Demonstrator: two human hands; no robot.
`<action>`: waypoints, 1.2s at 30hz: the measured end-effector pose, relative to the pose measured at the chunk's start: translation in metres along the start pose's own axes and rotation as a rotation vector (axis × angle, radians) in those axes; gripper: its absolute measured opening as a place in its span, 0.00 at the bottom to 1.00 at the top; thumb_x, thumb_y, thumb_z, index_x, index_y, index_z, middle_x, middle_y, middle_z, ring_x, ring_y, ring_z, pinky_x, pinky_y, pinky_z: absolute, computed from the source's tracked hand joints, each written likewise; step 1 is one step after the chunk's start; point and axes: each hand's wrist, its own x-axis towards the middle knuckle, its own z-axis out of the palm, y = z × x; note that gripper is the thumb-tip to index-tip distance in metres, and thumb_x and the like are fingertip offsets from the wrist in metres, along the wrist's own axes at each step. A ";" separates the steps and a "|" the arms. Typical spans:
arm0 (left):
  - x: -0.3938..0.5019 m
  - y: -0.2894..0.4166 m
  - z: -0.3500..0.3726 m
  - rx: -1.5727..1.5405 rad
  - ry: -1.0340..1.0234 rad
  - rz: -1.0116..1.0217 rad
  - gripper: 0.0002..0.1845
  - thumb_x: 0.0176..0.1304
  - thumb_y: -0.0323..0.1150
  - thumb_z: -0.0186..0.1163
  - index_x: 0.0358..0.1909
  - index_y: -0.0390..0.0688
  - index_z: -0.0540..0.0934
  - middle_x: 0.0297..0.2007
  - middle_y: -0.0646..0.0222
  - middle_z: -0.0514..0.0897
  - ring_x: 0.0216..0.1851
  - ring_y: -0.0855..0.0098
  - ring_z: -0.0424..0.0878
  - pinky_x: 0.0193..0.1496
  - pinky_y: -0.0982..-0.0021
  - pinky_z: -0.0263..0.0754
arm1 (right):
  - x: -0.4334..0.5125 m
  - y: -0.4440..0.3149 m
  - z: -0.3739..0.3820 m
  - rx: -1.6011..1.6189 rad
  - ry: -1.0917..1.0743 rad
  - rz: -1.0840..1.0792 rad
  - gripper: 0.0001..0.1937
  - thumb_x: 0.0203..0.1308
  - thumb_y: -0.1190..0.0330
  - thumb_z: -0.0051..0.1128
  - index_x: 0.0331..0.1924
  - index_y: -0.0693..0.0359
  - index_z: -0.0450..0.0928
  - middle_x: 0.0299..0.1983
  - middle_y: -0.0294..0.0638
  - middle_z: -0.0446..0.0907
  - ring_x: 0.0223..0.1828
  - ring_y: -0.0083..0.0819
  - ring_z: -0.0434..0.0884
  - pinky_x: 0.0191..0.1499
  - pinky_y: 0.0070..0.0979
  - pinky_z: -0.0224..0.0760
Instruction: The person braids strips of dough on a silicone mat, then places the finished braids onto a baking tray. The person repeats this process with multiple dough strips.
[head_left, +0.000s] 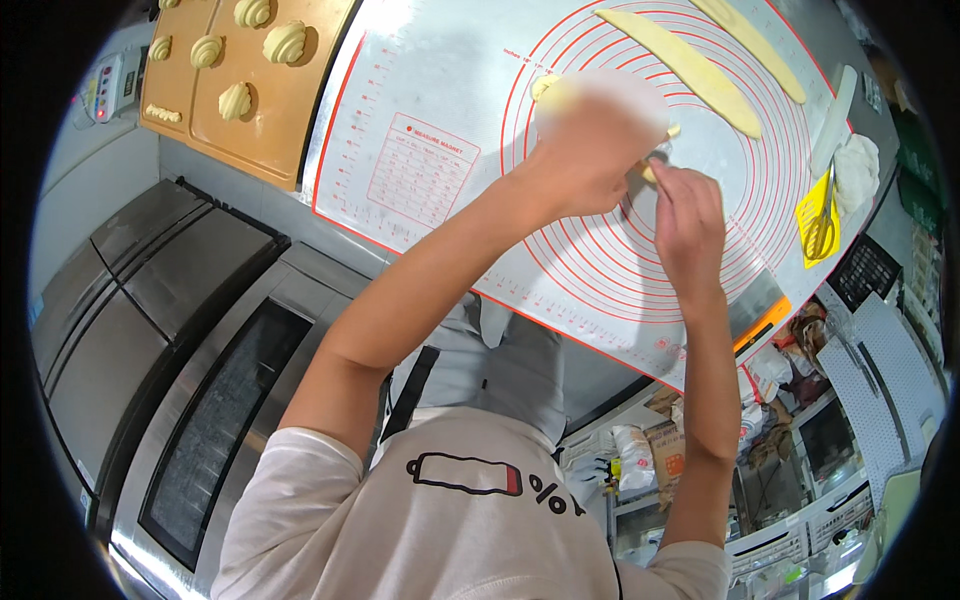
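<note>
My left hand (592, 161) is over the ringed silicone baking mat (450, 82), partly covered by a blurred patch. Close beside it, my right hand (688, 206) has its fingertips pinched at a small piece of pale dough (646, 172) between the hands. What the left fingers hold is hidden. More dough (544, 86) shows at the blur's left edge. A long flat dough strip (690, 71) lies beyond the hands, with a second, narrower strip (754, 49) further right.
Shaped dough rolls (285, 43) sit on tan baking trays (262, 154) at upper left. Along the mat's right side are scissors (821, 229) on a yellow slotted scraper (810, 206), a white cloth (857, 172) and an orange-handled blade (761, 322). Steel appliances (217, 420) stand below left.
</note>
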 end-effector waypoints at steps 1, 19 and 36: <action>-0.002 0.000 -0.002 -0.018 -0.032 -0.005 0.20 0.52 0.30 0.75 0.48 0.42 0.83 0.46 0.58 0.85 0.50 0.47 0.81 0.54 0.47 0.75 | 0.008 0.000 -0.005 0.001 0.019 0.001 0.18 0.61 0.85 0.61 0.55 0.66 0.85 0.46 0.45 0.84 0.48 0.44 0.84 0.51 0.38 0.80; -0.006 0.013 0.003 0.046 -0.069 -0.141 0.15 0.60 0.27 0.69 0.50 0.45 0.84 0.47 0.63 0.85 0.52 0.56 0.81 0.57 0.52 0.72 | -0.028 0.000 0.030 -0.008 0.051 0.232 0.14 0.57 0.76 0.74 0.48 0.61 0.85 0.46 0.40 0.82 0.48 0.40 0.80 0.50 0.35 0.75; -0.012 0.024 -0.003 -0.001 -0.017 -0.073 0.26 0.62 0.32 0.72 0.62 0.45 0.78 0.40 0.69 0.87 0.50 0.60 0.82 0.67 0.57 0.68 | 0.009 0.024 0.027 0.195 0.002 0.167 0.10 0.65 0.77 0.68 0.49 0.64 0.83 0.43 0.43 0.84 0.46 0.43 0.83 0.46 0.37 0.80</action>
